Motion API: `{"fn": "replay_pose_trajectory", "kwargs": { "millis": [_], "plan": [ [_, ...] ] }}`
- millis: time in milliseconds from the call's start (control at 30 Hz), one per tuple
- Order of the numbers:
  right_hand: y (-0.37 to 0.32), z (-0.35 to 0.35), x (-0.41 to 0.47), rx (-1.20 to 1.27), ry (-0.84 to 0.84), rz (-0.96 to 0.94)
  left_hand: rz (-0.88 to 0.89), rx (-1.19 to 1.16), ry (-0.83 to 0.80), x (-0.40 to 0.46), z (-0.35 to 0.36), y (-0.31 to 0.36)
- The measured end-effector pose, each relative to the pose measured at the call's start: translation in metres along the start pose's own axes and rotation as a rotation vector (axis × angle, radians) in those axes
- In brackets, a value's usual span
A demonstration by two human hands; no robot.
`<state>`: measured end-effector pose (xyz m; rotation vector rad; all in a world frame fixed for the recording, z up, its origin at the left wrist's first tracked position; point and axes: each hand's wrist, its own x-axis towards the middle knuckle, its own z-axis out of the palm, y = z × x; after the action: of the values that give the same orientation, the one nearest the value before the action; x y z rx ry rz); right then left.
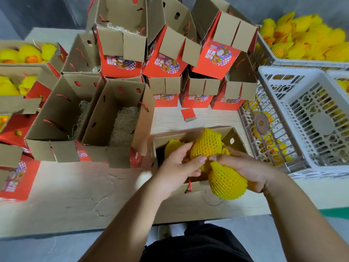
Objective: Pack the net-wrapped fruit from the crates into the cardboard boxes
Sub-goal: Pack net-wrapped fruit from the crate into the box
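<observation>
An open cardboard box [231, 136] stands on the table in front of me with net-wrapped fruit [172, 147] inside. My left hand [177, 167] grips a yellow net-wrapped fruit [206, 144] over the box. My right hand [245, 167] holds a second yellow net-wrapped fruit [226, 181] at the box's near edge. The two fruits touch each other. A white crate [302, 35] at the far right is heaped with more wrapped fruit.
Two open boxes with straw [122, 121] stand to the left. Red printed boxes [166, 63] are stacked at the back. Filled boxes [24, 53] sit at far left. An empty white crate [306, 118] lies on another at the right. A small red card [188, 114] lies on the table.
</observation>
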<state>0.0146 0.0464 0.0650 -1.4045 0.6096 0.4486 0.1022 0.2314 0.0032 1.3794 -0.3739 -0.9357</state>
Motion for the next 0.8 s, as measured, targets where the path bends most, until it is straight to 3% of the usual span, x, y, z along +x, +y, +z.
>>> {"fn": "replay_pose_trajectory", "kwargs": {
  "millis": [167,300,400,467,633,800],
  "plan": [
    [0.006,0.01,0.001,0.143,0.007,0.053,-0.055,0.052,0.224,-0.008,0.023,0.007],
    [0.008,0.012,0.005,0.186,0.039,0.039,-0.051,-0.02,0.125,-0.006,0.014,0.003],
    [0.01,0.009,0.004,0.29,0.057,0.053,0.087,-0.032,0.034,-0.005,0.006,-0.007],
    [0.011,0.01,0.003,0.339,0.053,0.066,0.21,0.021,0.115,-0.002,0.007,-0.011],
    [0.018,0.014,0.009,0.438,0.049,0.044,0.323,0.112,0.424,0.004,0.01,-0.018],
    [0.026,0.019,0.012,0.461,0.068,0.046,0.386,0.133,0.445,0.003,0.013,-0.019]
  ]
}}
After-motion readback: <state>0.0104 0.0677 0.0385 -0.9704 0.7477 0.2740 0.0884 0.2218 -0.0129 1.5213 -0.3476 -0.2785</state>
